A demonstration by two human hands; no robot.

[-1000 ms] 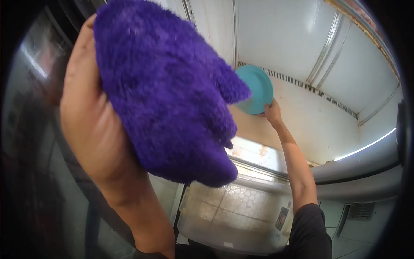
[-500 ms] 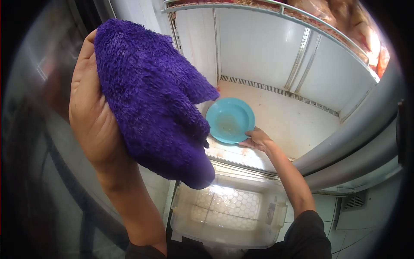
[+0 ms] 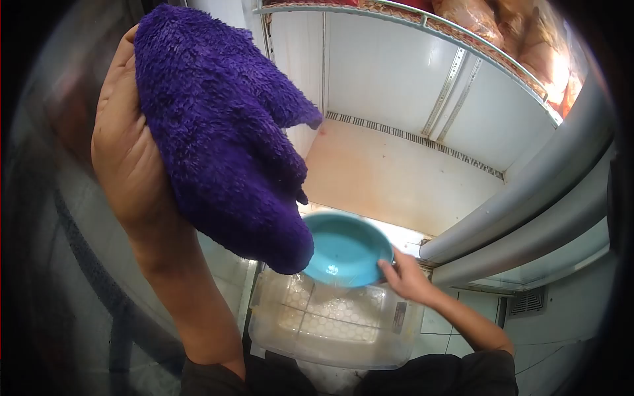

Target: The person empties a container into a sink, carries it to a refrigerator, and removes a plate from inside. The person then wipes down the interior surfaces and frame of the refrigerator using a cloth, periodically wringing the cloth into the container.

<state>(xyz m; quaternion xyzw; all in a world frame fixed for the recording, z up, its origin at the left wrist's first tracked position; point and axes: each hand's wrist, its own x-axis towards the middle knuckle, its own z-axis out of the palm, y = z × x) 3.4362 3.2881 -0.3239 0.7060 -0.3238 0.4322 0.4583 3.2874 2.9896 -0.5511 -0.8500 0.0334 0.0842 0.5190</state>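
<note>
A fluffy purple cloth (image 3: 218, 138) is bunched up high on the left, with my left hand (image 3: 132, 152) closed around its far side; most of those fingers are behind it. My right hand (image 3: 406, 277) grips the right rim of a turquoise plate (image 3: 347, 247), thumb on top. The plate is tilted toward me over the far edge of a clear plastic tub (image 3: 264, 323). Below its near rim there seem to be thin streaks of liquid. The cloth covers the plate's left edge.
Beyond the tub is the stained white floor (image 3: 376, 168) of a cabinet resembling a fridge. A wire shelf (image 3: 456, 33) above carries bagged items that look like meat (image 3: 541, 53). Thick grey door edges (image 3: 528, 191) curve along the right. A vent (image 3: 528, 302) sits low on the right.
My right hand has brought the plate off the cabinet floor toward me and tipped it over the tub. My left hand still holds the cloth, slightly higher and further left in view.
</note>
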